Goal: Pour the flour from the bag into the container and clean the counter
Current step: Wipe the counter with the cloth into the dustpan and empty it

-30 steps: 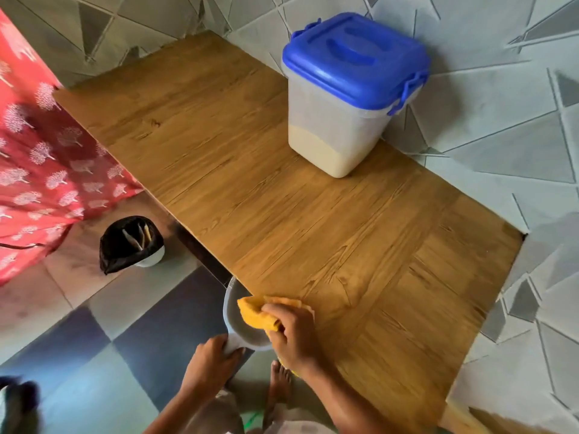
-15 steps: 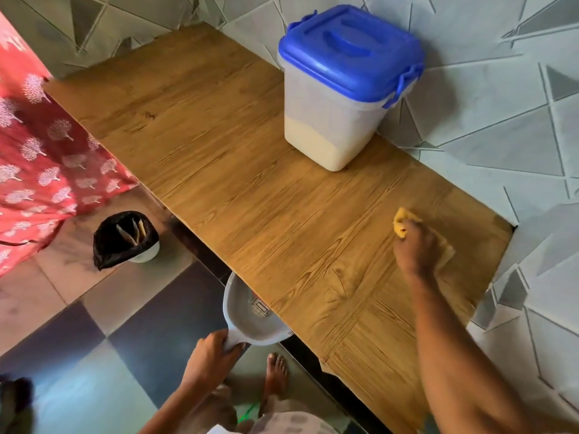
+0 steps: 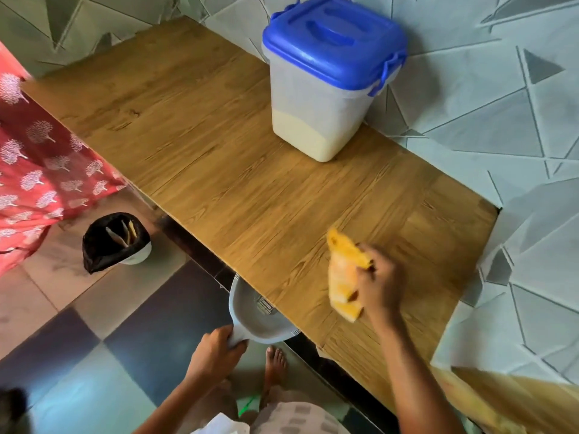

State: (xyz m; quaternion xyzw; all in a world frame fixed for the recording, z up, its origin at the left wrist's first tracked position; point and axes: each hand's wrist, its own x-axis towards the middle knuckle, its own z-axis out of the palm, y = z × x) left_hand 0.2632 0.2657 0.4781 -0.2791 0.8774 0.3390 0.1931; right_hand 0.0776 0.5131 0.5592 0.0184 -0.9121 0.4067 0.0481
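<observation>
A translucent container (image 3: 316,108) with a shut blue lid stands at the back of the wooden counter (image 3: 219,170), flour filling its lower part. My right hand (image 3: 380,286) grips a yellow cloth (image 3: 343,274) pressed on the counter's near right area, blurred with motion. Just below the counter's front edge, my left hand (image 3: 216,349) holds a grey dustpan (image 3: 260,321) by its handle, the pan's mouth tucked under the edge. No flour bag is visible.
A small bin with a black liner (image 3: 114,241) stands on the tiled floor to the left. Red patterned fabric (image 3: 37,170) hangs at the far left. Tiled walls close in the counter at the back and right. My bare foot (image 3: 275,364) is below the dustpan.
My right hand has swept the cloth from the far right of the counter back towards the front edge and the dustpan. The left hand and dustpan have stayed put.
</observation>
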